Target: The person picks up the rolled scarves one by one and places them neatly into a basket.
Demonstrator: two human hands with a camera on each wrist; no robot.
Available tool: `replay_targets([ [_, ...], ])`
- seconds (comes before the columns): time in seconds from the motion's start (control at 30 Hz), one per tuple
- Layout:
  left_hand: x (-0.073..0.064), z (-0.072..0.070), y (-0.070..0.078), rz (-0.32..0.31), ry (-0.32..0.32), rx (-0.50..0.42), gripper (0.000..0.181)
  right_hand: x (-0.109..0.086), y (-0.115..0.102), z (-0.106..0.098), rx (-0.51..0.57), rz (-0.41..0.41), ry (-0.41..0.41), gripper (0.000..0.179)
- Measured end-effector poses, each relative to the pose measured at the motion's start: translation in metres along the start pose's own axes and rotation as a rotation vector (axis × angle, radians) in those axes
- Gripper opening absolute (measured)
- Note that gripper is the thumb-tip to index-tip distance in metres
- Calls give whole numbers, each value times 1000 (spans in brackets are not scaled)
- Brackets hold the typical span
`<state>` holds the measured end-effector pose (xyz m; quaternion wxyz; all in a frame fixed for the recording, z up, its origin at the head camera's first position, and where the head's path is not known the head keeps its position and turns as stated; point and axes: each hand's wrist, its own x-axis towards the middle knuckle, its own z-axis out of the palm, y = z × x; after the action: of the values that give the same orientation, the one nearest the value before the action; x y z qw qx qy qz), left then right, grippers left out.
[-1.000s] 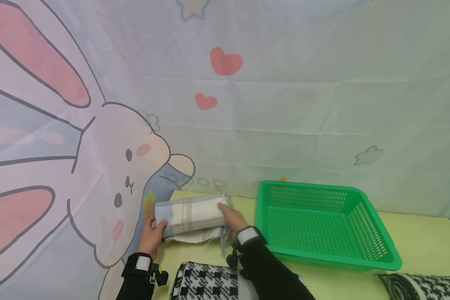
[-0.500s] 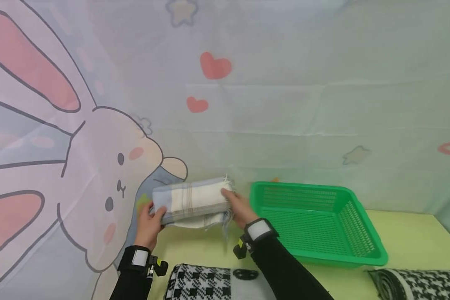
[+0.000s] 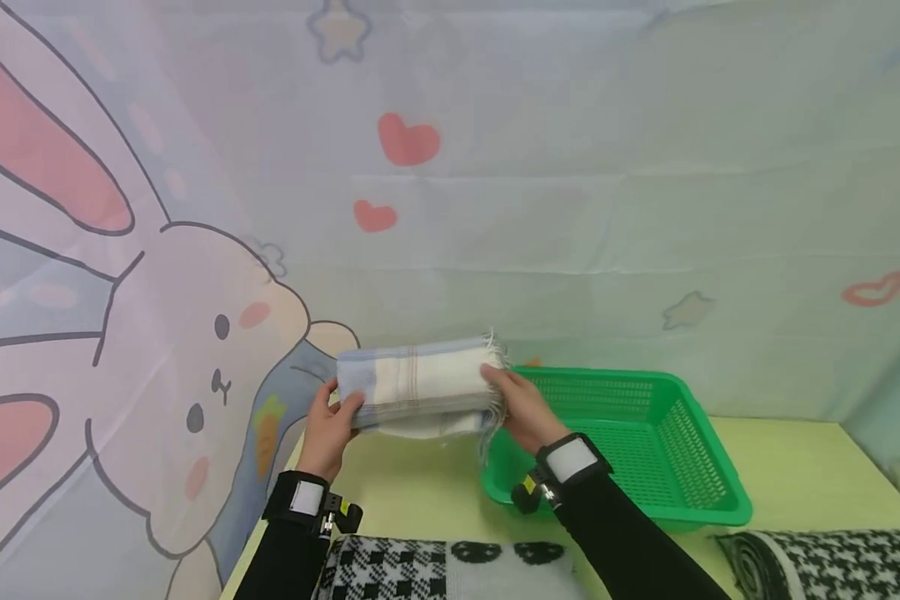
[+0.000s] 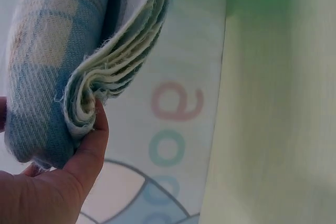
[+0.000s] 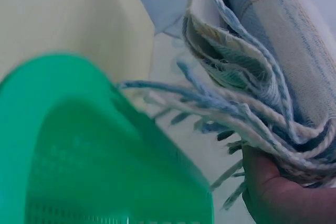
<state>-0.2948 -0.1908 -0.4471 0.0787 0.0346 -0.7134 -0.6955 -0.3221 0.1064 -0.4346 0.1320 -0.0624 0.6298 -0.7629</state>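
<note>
Between my two hands hangs a folded plaid scarf (image 3: 427, 379), white and pale blue with thin brown stripes, held above the table. My left hand (image 3: 328, 429) grips its left end, thumb in front; the left wrist view shows the stacked folds of the scarf (image 4: 58, 66) beside the thumb. At the fringed right end, my right hand (image 3: 523, 408) pinches the cloth. In the right wrist view, loose blue and white tassels dangle from the scarf (image 5: 286, 40) near the green basket (image 5: 68, 129). That basket (image 3: 727, 467) stands just right of and behind my right hand.
A black-and-white checked knit (image 3: 390, 567) with a grey part lies at the front edge. Another patterned black-and-white roll (image 3: 862, 562) sits at the front right. Behind the yellow table (image 3: 412, 483) hangs a cartoon rabbit backdrop (image 3: 570, 208).
Both hands have lifted the folded scarf off the table and carried it rightward, so its fringed end now reaches the basket's left side. The view has also shifted to the right.
</note>
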Motion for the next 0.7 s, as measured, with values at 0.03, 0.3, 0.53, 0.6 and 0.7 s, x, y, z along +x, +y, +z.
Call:
replay_targets([
  [0.03,1,5,1,2,-5,-2,64,-2,-1,-4,8,1,-1,79],
  [0.3,6,38,2,21,-53,-30,65,-20,-9,-39,6,-12,-30,78],
  [0.53,9,63,0,22,-91,-51,64,-34,-15,-61,-4,-15,-21,78],
  [0.6,9,69,0,23,-97,-52,63,-37,-15,-66,-8,-15,-17,79],
  [0.7,10,76,-1,16,-103,-52,62,-41,-15,-73,-14,-14,-16,80],
])
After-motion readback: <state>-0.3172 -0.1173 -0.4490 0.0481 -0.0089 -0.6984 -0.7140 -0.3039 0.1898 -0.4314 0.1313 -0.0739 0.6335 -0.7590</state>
